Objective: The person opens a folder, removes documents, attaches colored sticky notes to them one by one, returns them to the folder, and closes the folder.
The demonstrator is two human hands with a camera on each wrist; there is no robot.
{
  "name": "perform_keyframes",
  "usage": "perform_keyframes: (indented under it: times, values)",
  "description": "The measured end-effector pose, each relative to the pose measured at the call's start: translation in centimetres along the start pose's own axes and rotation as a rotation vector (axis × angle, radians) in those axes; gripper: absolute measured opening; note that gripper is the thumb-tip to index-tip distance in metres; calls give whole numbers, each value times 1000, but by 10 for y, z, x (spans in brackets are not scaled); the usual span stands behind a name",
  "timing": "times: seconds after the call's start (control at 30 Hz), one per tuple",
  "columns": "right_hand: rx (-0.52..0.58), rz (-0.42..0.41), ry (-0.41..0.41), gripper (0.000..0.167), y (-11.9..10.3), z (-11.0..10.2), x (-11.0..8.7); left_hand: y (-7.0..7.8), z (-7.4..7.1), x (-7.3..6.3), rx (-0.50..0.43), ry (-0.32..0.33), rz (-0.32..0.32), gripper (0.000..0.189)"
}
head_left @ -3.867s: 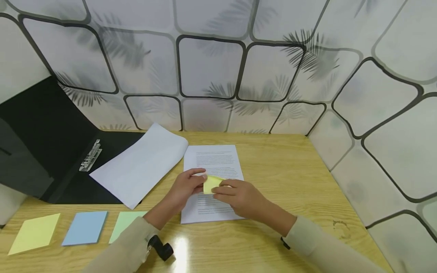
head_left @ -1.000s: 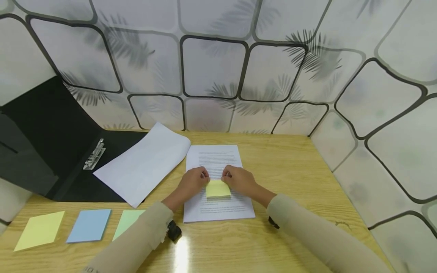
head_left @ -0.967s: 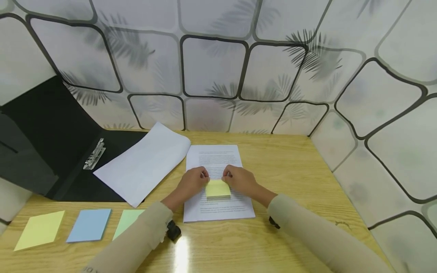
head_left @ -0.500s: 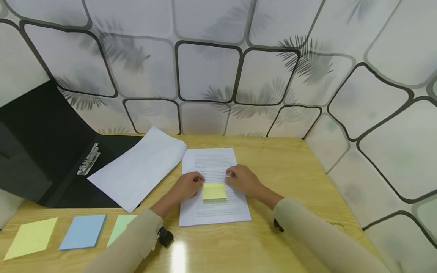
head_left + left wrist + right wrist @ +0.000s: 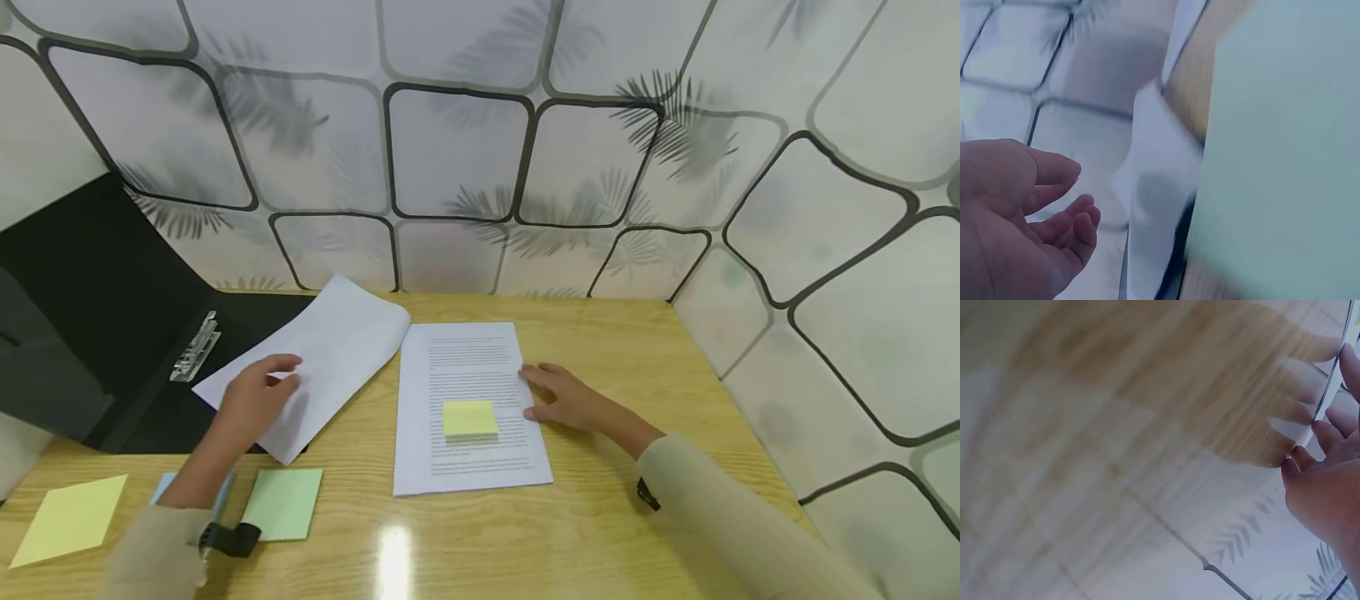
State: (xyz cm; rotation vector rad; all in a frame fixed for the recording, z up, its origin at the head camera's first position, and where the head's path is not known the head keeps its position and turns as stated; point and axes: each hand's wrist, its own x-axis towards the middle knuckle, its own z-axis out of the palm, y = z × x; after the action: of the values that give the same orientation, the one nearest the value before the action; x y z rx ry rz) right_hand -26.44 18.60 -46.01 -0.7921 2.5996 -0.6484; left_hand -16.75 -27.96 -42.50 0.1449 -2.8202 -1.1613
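Observation:
My left hand (image 5: 257, 398) hovers over the loose white paper (image 5: 345, 333) that lies across the open black folder. Its fingers are relaxed and loosely bent, with nothing between them; the left wrist view shows the same hand (image 5: 1029, 219) beside the white paper (image 5: 1160, 187). At the right edge of the printed sheets (image 5: 472, 358), the fingertips of my right hand (image 5: 573, 400) touch the paper's side. In the right wrist view this hand (image 5: 1329, 481) has its fingers at the thin paper edge. A small yellow sticky note pad (image 5: 469, 418) sits on the printed text.
Larger square pads lie at the front left: yellow (image 5: 71, 518), blue (image 5: 223, 497) partly hidden by my left forearm, and green (image 5: 283, 504). The black folder (image 5: 97, 317) stands open with its metal clip (image 5: 197, 348). A patterned wall (image 5: 457, 158) borders the wooden table (image 5: 600, 333).
Both hands have let go of the small yellow pad, which now rests on the printed sheets. My left hand has moved left over the white paper; my right has shifted to the sheets' right edge.

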Motion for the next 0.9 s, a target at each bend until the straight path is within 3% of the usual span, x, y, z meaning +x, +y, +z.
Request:
perform_keyframes:
  times: [0.17, 0.33, 0.6, 0.9]
  values:
    - [-33, 7, -7, 78, 1, 1, 0, -43, -35, 7, 108, 20, -125, 52]
    - [-54, 5, -20, 77, 3, 2, 1, -71, -56, 10, 153, -42, -187, 67]
    - [-75, -10, -29, 77, 4, 1, 0, -87, -65, 12, 250, -190, -211, 86]
    - [-26, -26, -38, 74, 8, -3, -2, -86, -64, 11, 283, -233, -260, 82]
